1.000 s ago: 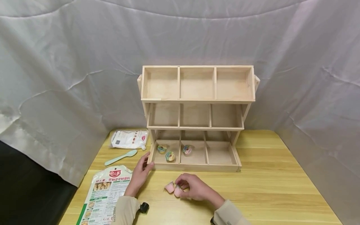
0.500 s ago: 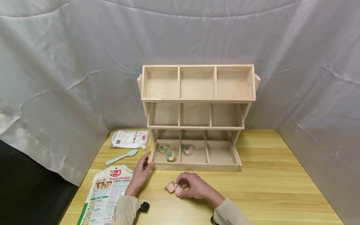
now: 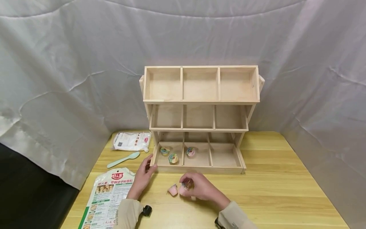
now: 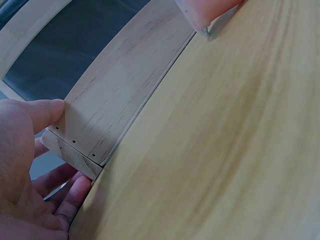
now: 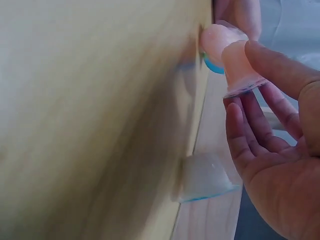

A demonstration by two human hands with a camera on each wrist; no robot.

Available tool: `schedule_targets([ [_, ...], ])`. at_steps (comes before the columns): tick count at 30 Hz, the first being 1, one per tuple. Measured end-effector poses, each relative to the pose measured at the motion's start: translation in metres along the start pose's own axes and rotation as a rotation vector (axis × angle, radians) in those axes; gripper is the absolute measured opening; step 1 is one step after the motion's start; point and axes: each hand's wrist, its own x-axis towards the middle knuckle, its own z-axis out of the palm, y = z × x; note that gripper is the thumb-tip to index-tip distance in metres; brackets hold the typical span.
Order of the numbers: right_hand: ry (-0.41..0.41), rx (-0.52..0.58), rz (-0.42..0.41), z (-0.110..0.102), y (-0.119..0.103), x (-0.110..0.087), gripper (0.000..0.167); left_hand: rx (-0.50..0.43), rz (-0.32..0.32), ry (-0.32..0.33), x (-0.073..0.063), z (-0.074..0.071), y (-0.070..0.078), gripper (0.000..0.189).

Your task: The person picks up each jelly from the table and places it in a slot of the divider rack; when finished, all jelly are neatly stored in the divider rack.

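My right hand (image 3: 201,187) pinches a pink jelly cup (image 5: 239,65) between thumb and fingers, just over the table. Beside it another pink jelly cup (image 3: 172,190) lies on the wood. A whitish jelly cup (image 5: 205,177) rests under my right palm in the right wrist view, mostly hidden in the head view. My left hand (image 3: 143,176) grips the front left corner of the wooden rack's lowest tray (image 4: 120,85), thumb on its front face. In that tray, two jelly cups (image 3: 173,158) sit in the left compartment and one pink jelly cup (image 3: 190,152) in the middle.
The three-tier wooden rack (image 3: 200,102) stands at the table's back. On the left lie a white spouted pouch (image 3: 132,142), a pale green spoon (image 3: 123,160) and a large printed bag (image 3: 110,197). Grey curtain (image 3: 200,38) surrounds the table (image 3: 274,187).
My right hand has shifted slightly up and tilted with the jelly cup, uncovering a bit of something pale beneath it. My left hand stays on the tray corner.
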Motion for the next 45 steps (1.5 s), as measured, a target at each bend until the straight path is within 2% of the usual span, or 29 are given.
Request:
schedule_targets([
  [7, 0.083, -0.025, -0.001, -0.018, -0.004, 0.001, 0.040, 0.003, 0.004, 0.002, 0.000, 0.000, 0.001, 0.059],
  [20, 0.190, 0.034, 0.026, -0.044, 0.000, 0.006, 0.044, -0.004, 0.009, 0.000, 0.000, 0.000, -0.001, 0.059],
  [26, 0.263, 0.079, 0.071, -0.056, 0.002, 0.009, 0.042, -0.008, 0.016, 0.005, 0.001, 0.000, -0.003, 0.059],
  [37, 0.327, 0.084, 0.182, -0.064, 0.016, 0.014, 0.046, -0.006, 0.010, 0.000, 0.001, 0.001, -0.004, 0.060],
  [45, 0.380, 0.066, 0.177, -0.072, 0.025, 0.022, 0.051, -0.016, 0.020, 0.002, 0.002, 0.000, -0.006, 0.060],
])
